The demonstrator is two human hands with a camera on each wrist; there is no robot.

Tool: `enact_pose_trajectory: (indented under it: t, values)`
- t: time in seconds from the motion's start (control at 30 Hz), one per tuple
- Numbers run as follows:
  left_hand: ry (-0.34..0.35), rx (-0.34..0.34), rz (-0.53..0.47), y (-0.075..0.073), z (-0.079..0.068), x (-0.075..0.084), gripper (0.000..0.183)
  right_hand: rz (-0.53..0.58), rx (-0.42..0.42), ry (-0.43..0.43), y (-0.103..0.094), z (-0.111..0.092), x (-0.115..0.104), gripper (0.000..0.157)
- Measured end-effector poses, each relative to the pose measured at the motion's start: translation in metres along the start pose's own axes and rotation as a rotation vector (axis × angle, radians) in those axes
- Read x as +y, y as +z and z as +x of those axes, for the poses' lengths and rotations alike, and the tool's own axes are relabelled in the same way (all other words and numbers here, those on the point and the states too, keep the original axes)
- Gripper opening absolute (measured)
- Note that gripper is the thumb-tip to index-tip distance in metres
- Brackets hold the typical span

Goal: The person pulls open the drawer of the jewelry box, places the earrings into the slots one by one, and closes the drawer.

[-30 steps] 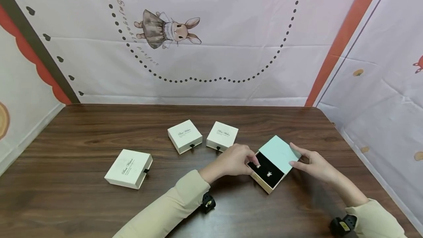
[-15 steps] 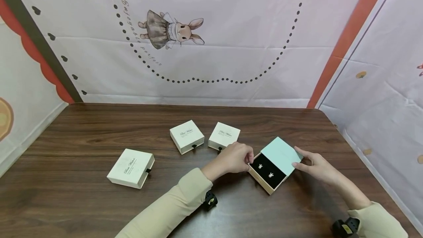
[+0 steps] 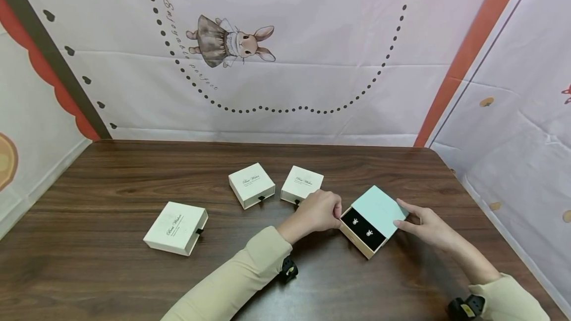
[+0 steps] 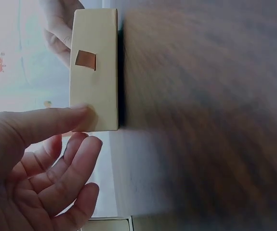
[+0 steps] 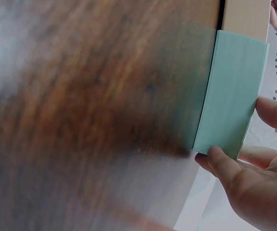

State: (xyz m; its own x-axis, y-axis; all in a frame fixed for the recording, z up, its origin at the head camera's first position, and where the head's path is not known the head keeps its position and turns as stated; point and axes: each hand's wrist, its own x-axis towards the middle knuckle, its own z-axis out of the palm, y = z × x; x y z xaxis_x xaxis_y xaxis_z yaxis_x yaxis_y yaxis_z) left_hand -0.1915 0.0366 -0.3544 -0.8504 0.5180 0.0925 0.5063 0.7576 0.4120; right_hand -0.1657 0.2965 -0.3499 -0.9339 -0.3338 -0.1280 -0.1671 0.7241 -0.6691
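Note:
A sliding jewellery box rests on the table at right, its mint-green sleeve [image 3: 379, 209] partly over a cream drawer [image 3: 356, 239]. Two small earrings [image 3: 369, 233] lie on the drawer's black lining. My right hand [image 3: 426, 227] grips the sleeve's right corner; in the right wrist view the thumb touches an upper edge and fingers bear on the end. My left hand [image 3: 317, 212] is at the drawer's outer end. Its thumb [image 4: 75, 118] presses the drawer's front face beside a brown tab [image 4: 85, 59], while the other fingers bend loosely by the corner.
Two white lidded boxes, one at the back middle [image 3: 252, 186] and one just behind the left hand [image 3: 302, 182], sit on the wooden table [image 3: 111, 281]. Another white box [image 3: 176, 228] lies to the left. Printed cloth walls [image 3: 312, 38] stand around the table's back and sides.
The left hand has shifted from over the lining to the drawer's front. The drawer has slid a little farther into the sleeve, so less lining shows. The right hand stays on the sleeve.

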Motion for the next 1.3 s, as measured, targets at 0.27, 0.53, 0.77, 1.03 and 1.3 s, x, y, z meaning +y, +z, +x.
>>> enact_pose_trajectory:
  t: [0.27,0.53,0.77,1.03,1.3]
  values:
    - [-0.049,0.017,-0.009,0.002,0.002,0.001,0.027,0.0,0.006,-0.008,0.0,0.0,0.001,0.066]
    - [-0.104,0.002,-0.083,0.003,0.005,0.001,0.021,-0.005,0.008,-0.02,0.0,0.0,0.001,0.066]
    - [-0.098,-0.009,-0.118,0.005,0.008,0.0,0.021,-0.025,0.013,-0.011,0.0,0.0,-0.002,0.066]
    - [-0.136,-0.024,-0.187,0.011,0.013,0.002,0.029,-0.035,0.021,-0.015,0.001,-0.001,0.0,0.066]
    - [-0.151,-0.034,-0.199,0.014,0.018,0.002,0.03,-0.015,0.013,-0.019,0.001,0.0,-0.001,0.066]
